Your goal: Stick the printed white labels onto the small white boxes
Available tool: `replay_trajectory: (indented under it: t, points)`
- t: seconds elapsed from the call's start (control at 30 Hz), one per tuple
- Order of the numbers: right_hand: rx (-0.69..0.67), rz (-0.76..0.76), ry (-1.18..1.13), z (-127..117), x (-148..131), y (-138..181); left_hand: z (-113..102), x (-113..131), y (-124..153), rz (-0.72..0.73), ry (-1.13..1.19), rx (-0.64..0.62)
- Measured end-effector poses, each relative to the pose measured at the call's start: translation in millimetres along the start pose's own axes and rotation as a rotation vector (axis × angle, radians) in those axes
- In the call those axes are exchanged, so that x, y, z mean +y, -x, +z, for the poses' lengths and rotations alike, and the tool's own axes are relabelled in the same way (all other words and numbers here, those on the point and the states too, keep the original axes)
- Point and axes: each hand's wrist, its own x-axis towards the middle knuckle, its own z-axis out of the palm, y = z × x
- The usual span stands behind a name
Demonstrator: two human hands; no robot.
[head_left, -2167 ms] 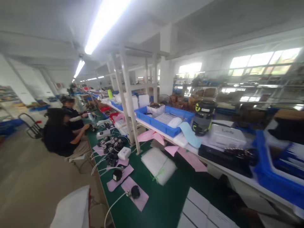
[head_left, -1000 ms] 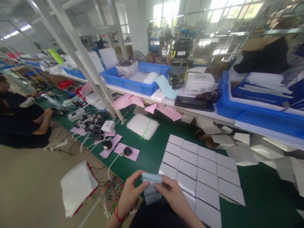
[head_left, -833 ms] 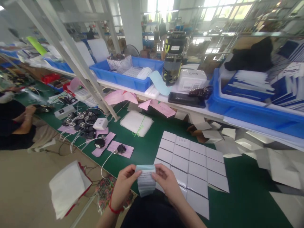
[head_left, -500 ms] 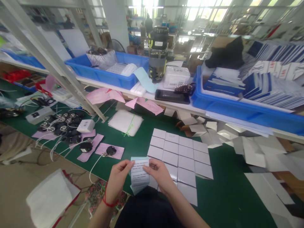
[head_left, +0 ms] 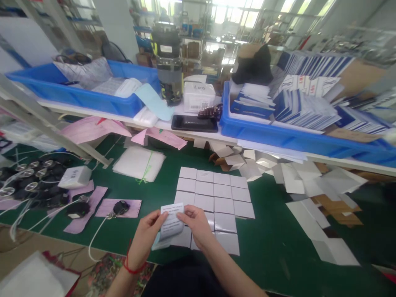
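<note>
Boxes (head_left: pixel 222 191) lie on the table (head_left: pixel 266 247), bundle (head_left: pixel 134 162) left, cartons (head_left: pixel 342 249) right, paper strip (head_left: pixel 172 221) by their near-left corner.

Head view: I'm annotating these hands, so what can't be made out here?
Head view: print on the pale blue-and-white paper strip, too small and blurred to read.
Head view: some fingertips of the left hand and right hand, hidden behind the strip.
Head view: parts of the nearest white rectangular boxes, covered by the strip and right hand.
Head view: the rest of the red-edged white sheet, cut off by left and bottom edges.
</note>
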Motion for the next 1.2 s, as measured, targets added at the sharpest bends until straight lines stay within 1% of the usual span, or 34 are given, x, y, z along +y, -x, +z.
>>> replay_trajectory:
  t: [0.1, 0.13, 0.17, 0.23, 0.3, 0.33, 0.4, 0.43, 0.47, 0.5, 0.57, 0.6, 0.63, 0.67, 0.73, 0.8, 0.87, 0.9, 1.0, 1.1, 1.2]
  points:
    - [0.161, -0.015, 0.001, -22, 7, -5, 14, -19, -1, -0.072, -0.087, -0.330]
    - [0.194, -0.018, -0.001, -30, 8, -8, 22, -26, 0, -0.115, -0.099, -0.411]
    - [0.214, -0.021, -0.003, -37, 10, -11, 30, -33, 2, -0.169, -0.092, -0.461]
    - [0.228, -0.030, -0.003, -50, 14, -19, 46, -45, 5, -0.298, -0.008, -0.490]
    - [0.252, -0.026, -0.006, -60, 22, -32, 58, -55, 3, -0.401, 0.111, -0.477]
    - [0.274, -0.018, -0.013, -64, 27, -41, 60, -60, -1, -0.425, 0.143, -0.479]
    - [0.312, 0.006, -0.014, -72, 39, -60, 58, -69, -16, -0.404, 0.100, -0.490]
    - [0.323, 0.014, 0.002, -76, 43, -71, 53, -72, -27, -0.368, 0.037, -0.474]
    - [0.326, 0.014, 0.027, -79, 47, -82, 48, -75, -40, -0.333, -0.033, -0.431]
    - [0.322, 0.004, 0.057, -83, 49, -94, 42, -78, -56, -0.303, -0.086, -0.356]
    - [0.305, -0.040, 0.111, -90, 48, -117, 32, -80, -91, -0.255, -0.076, -0.134]
    - [0.299, -0.063, 0.128, -94, 46, -129, 31, -79, -111, -0.238, -0.018, -0.028]
    - [0.296, -0.080, 0.142, -96, 43, -140, 32, -78, -131, -0.222, 0.059, 0.046]
    - [0.296, -0.091, 0.156, -98, 41, -151, 36, -76, -151, -0.213, 0.134, 0.079]
    - [0.304, -0.095, 0.185, -101, 37, -172, 50, -74, -189, -0.205, 0.240, 0.067]
    - [0.303, -0.089, 0.189, -103, 37, -190, 66, -73, -221, -0.229, 0.299, -0.002]
    - [0.311, -0.074, 0.177, -104, 39, -206, 78, -76, -245, -0.259, 0.330, -0.054]
    - [0.331, -0.069, 0.169, -105, 40, -213, 82, -78, -254, -0.268, 0.335, -0.061]
    - [0.415, -0.064, 0.111, -108, 47, -231, 85, -83, -270, -0.259, 0.326, -0.031]
    - [0.483, -0.046, 0.076, -112, 55, -245, 81, -84, -278, -0.265, 0.299, -0.025]
    - [0.569, -0.047, 0.220, -114, 61, -254, 80, -84, -285, -0.266, 0.216, -0.011]
